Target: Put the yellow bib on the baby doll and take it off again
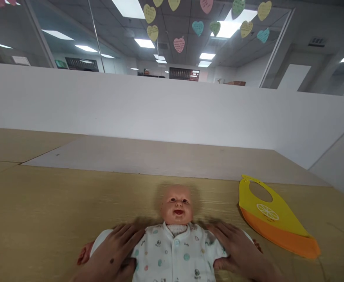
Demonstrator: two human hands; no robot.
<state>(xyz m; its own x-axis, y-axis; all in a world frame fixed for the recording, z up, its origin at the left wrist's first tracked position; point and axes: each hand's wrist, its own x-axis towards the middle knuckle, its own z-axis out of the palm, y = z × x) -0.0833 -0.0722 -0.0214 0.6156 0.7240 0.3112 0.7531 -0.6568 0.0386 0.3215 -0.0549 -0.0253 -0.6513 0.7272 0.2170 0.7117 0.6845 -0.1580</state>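
Observation:
A baby doll (177, 205) lies face up on the table, its head away from me. It wears a white snap-front top (176, 254) with small coloured prints. My left hand (116, 250) is closed around the doll's arm on the left, fingers long over the sleeve and thumb beside the torso. On the other side, my right hand (236, 248) clasps the opposite arm in the same way, its thumb at the sleeve's lower edge. A small doll hand (85, 252) pokes out past my left hand. The doll's lower body is out of frame.
To the right on the wooden table (57, 211) lies a yellow and orange bib (273, 215) with a citrus-slice print. A pale board strip (160, 156) runs along the back. Behind it rise a white low wall (160, 105) and glass with heart-shaped notes (179, 45).

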